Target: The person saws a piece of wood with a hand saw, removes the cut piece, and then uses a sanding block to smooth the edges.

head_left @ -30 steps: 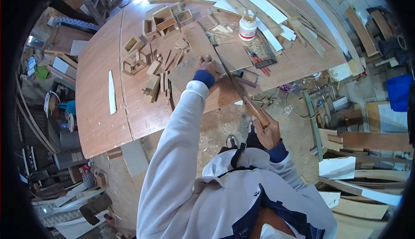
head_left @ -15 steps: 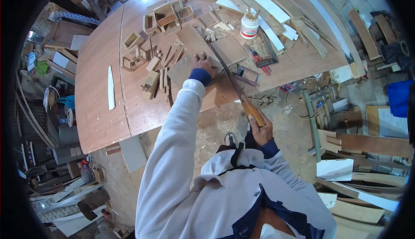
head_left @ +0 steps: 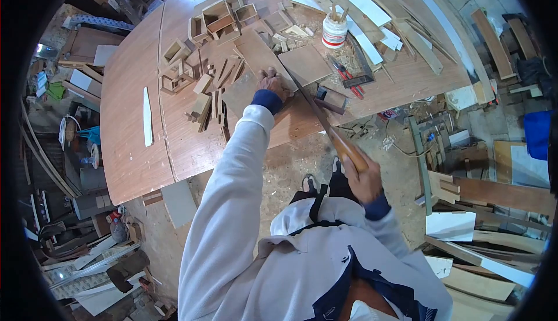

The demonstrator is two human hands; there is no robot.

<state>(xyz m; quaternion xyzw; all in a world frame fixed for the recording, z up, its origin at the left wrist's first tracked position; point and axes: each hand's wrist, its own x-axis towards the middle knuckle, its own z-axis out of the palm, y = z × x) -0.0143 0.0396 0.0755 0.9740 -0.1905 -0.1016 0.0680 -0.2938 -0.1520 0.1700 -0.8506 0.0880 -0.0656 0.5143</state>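
Note:
My right hand (head_left: 365, 177) is wrapped round the wooden handle of a long saw (head_left: 317, 107). The saw's blade slants up and left over the table edge, beside a thin brown board (head_left: 258, 54). My left hand (head_left: 271, 86) presses down on this board, fingers spread forward, left of the blade. Another flat panel (head_left: 305, 65) lies right of the blade. A dark-faced wooden block (head_left: 330, 99) rests near the table edge.
On the wooden table (head_left: 131, 146) are small wooden boxes (head_left: 220, 18), a heap of sticks (head_left: 218, 106), a white jar (head_left: 334, 33), red pliers (head_left: 352, 84) and long curved strips (head_left: 360, 1). Offcuts (head_left: 488, 239) are stacked at the right.
My right hand and the saw have moved back, down and to the right, toward my body. My left hand stays on the board, and the view has shifted slightly.

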